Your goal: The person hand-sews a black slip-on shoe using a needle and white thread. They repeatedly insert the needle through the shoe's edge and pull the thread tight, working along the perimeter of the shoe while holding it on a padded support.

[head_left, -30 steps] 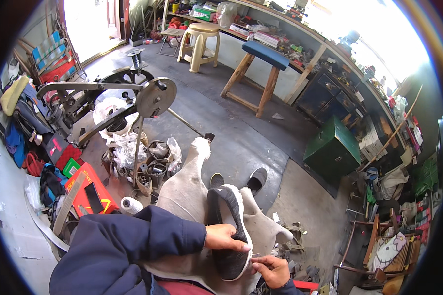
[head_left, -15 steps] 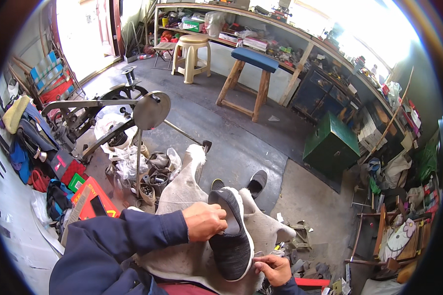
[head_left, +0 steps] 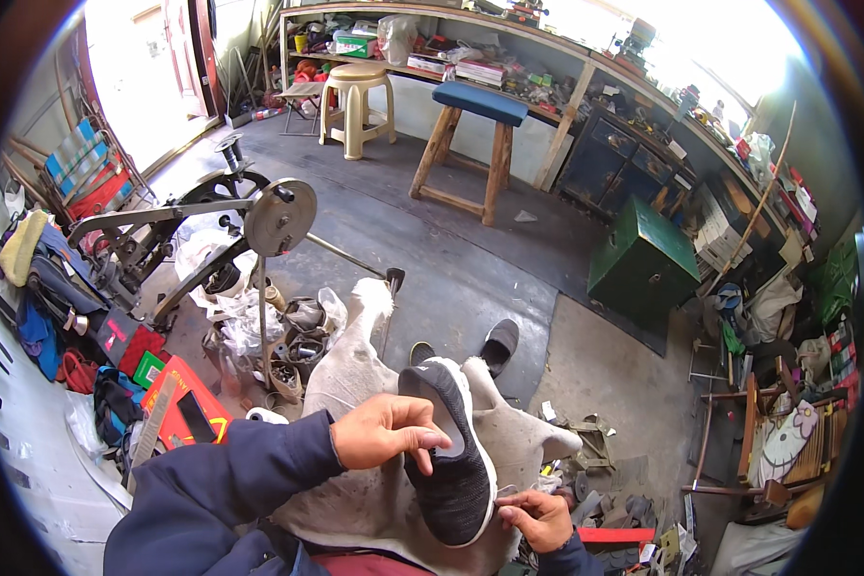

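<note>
Lifting off the upper (head_left: 442, 504) it was pressing a second ago, the left hand (head_left: 386, 432) is now hanging at the opening of the shoe (head_left: 456, 480), while the right hand (head_left: 536, 518) is staying beside the toe. From where I am standing, the shoe is lying opening-up over the person's lap on a pale cover (head_left: 341, 384), toe pointing back toward the body. Right thumb and forefinger are meeting narrowly by the edge of the white sole (head_left: 486, 446); the left fingers are curling, thumb reaching forward. Whether either hand is gripping something as fine as thread I cannot tell, the fingertips being too small to read from here. The person seems to be working at the join of upper and sole; the next move is probably calling for a steadied shoe and exact fingertips along that rim. The upper is looking soft, dark and knitted, the sole running round it as a smooth, curving band. Grey lining (head_left: 444, 420) is showing inside. The cover is draping in matt, felt-like folds, rising into blunt points, while an iron machine (head_left: 278, 219) with a flat round wheel is standing beyond.
</note>
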A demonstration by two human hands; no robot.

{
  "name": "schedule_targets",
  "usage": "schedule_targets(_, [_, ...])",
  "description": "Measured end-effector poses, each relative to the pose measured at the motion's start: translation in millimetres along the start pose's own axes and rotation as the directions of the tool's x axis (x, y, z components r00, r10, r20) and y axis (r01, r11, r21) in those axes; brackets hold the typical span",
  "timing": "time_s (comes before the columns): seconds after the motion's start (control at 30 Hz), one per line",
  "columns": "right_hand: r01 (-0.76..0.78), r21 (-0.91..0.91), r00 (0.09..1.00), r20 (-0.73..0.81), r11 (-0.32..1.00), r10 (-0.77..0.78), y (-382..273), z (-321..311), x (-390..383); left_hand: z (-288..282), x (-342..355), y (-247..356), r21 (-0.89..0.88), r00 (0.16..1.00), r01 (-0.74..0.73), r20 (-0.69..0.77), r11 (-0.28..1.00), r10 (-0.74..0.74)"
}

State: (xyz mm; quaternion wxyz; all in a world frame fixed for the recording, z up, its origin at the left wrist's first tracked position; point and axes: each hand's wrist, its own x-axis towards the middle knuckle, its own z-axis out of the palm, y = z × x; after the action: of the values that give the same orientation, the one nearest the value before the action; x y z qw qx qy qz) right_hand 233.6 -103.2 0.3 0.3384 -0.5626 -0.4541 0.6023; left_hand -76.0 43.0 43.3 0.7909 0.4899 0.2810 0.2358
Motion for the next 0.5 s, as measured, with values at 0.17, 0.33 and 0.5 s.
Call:
schedule_targets(0.17, [0.000, -0.022, 1.000, 0.000, 1.000, 0.000, -1.1, -0.5, -3.3, 0.7, 15.4, -30.7, -0.316, 0.993, -0.057, 0.084, 0.947, 0.087])
schedule_targets(0.33, [-0.010, -0.028, 1.000, -0.010, 1.000, 0.009, -1.1, 0.1, -6.2, -3.6, 24.7, -46.3, -0.102, 0.992, -0.062, -0.120, 0.993, 0.049])
schedule_targets(0.5, [0.000, -0.005, 1.000, -0.004, 1.000, 0.000, -1.3, 0.9, -8.2, -1.0, 22.8, -52.1, -0.474, 0.976, 0.067, -0.151, 0.878, -0.155])
